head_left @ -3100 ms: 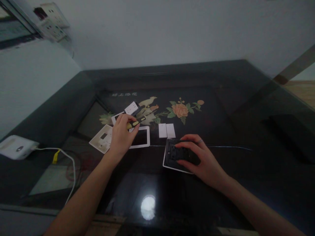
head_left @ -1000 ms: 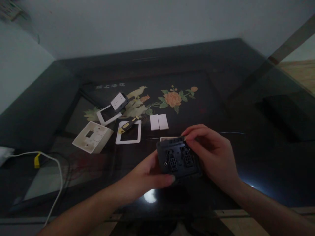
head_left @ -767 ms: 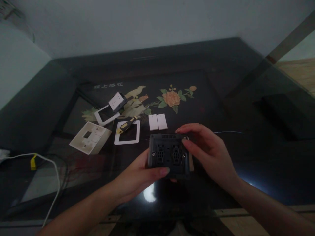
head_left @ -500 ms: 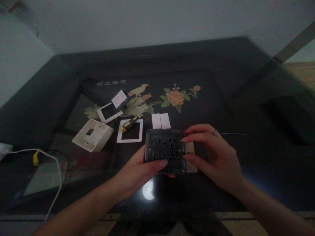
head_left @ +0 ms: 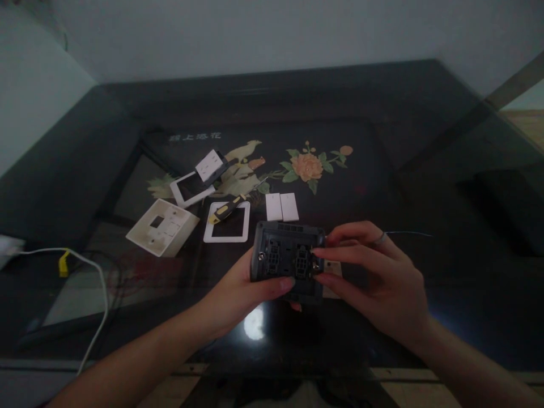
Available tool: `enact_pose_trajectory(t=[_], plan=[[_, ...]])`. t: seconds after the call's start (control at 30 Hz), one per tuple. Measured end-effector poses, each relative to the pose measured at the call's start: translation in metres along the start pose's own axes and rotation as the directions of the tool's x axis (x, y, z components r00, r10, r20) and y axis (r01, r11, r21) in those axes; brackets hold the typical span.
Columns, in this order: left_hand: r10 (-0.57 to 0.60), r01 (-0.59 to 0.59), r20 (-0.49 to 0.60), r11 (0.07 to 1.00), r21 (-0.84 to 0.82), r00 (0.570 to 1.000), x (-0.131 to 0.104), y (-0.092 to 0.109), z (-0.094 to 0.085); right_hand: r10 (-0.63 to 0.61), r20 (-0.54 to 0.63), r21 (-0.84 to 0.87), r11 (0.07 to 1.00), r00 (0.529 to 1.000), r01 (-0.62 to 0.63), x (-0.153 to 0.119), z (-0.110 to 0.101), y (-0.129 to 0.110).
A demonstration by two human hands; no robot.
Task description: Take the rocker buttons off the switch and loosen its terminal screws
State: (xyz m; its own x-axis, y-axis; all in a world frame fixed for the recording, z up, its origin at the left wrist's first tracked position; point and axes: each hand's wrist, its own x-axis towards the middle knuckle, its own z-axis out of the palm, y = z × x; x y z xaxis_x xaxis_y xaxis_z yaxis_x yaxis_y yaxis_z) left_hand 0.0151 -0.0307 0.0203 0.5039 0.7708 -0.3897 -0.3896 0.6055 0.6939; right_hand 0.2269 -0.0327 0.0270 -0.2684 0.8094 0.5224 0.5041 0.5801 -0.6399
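Note:
A dark grey wall switch body (head_left: 287, 258) with two mechanisms and a screw at each side faces up, tilted slightly. My left hand (head_left: 250, 286) grips it from the left, thumb across its lower front and fingers underneath. At its right edge, my right hand (head_left: 369, 263), wearing a ring, has curled index finger and thumb against the front, above and below the right screw (head_left: 315, 265). Whether these fingertips also touch the screw I cannot tell. Just beyond the switch body lie two white rocker covers (head_left: 282, 207) side by side.
Left of centre lie a white frame (head_left: 205, 226) with a yellow-and-black screwdriver (head_left: 229, 209) across it, a second frame (head_left: 182, 198), a socket module (head_left: 209, 165) and a white mounting box (head_left: 148, 241). A white cable (head_left: 102, 283) runs along the left. A pale piece (head_left: 332, 267) is partly hidden behind my right fingers.
My right index finger has moved from the switch body's right edge onto its front, close to the right screw. My left hand keeps its hold. The view has shifted slightly.

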Motion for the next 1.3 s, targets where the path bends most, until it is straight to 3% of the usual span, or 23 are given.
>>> enact_pose_trajectory(t=[0.2,0.43,0.53,0.6,0.63,0.7,0.77,0.87,0.93,1.0,1.07,1.17,1.3], plan=[[0.005,-0.005,0.004,0.997,0.073,1.0,0.0,-0.002,0.001,-0.092,-0.051,-0.087,0.992,0.994,0.087,-0.004,-0.002,-0.002],[-0.012,0.006,0.046,0.99,0.141,0.999,0.0,-0.003,0.0,-0.25,0.024,-0.115,0.961,0.968,0.251,-0.002,-0.005,-0.005],[0.018,-0.019,0.007,0.978,0.21,1.0,0.001,0.0,0.002,-0.154,-0.02,0.083,0.984,0.988,0.155,-0.003,-0.006,-0.007],[0.062,-0.053,-0.024,0.961,0.271,0.998,0.002,0.003,0.003,0.063,-0.059,0.303,0.952,0.996,-0.043,-0.003,-0.005,-0.006],[0.085,-0.071,-0.035,0.951,0.301,0.996,0.002,0.005,0.003,0.201,-0.056,0.424,0.891,0.978,-0.159,-0.003,-0.005,-0.005],[0.12,-0.098,-0.042,0.931,0.352,0.992,0.002,0.008,0.002,0.44,0.012,0.631,0.693,0.898,-0.349,0.0,-0.003,-0.001],[0.13,-0.112,-0.024,0.919,0.377,0.991,0.001,0.01,0.001,0.58,0.123,0.744,0.483,0.806,-0.462,0.004,-0.002,0.004],[0.115,-0.121,0.038,0.917,0.38,0.993,0.001,0.012,0.0,0.675,0.288,0.753,0.279,0.679,-0.596,0.008,0.0,0.01],[0.118,-0.129,0.054,0.919,0.372,0.992,0.0,0.013,0.0,0.706,0.377,0.706,0.201,0.6,-0.679,0.008,0.001,0.011],[0.132,-0.143,0.055,0.922,0.361,0.99,-0.001,0.013,0.0,0.714,0.431,0.66,0.167,0.552,-0.732,0.007,0.001,0.01],[0.122,-0.14,0.072,0.926,0.35,0.99,-0.002,0.013,0.0,0.677,0.474,0.638,0.177,0.563,-0.75,0.005,0.001,0.007],[0.081,-0.116,0.112,0.925,0.36,0.99,-0.003,0.012,0.0,0.548,0.533,0.64,0.237,0.645,-0.731,0.003,0.001,0.006],[0.181,-0.197,0.078,0.877,0.439,0.98,-0.003,0.011,-0.001,0.441,0.518,0.658,0.343,0.733,-0.671,0.001,0.002,0.007]])
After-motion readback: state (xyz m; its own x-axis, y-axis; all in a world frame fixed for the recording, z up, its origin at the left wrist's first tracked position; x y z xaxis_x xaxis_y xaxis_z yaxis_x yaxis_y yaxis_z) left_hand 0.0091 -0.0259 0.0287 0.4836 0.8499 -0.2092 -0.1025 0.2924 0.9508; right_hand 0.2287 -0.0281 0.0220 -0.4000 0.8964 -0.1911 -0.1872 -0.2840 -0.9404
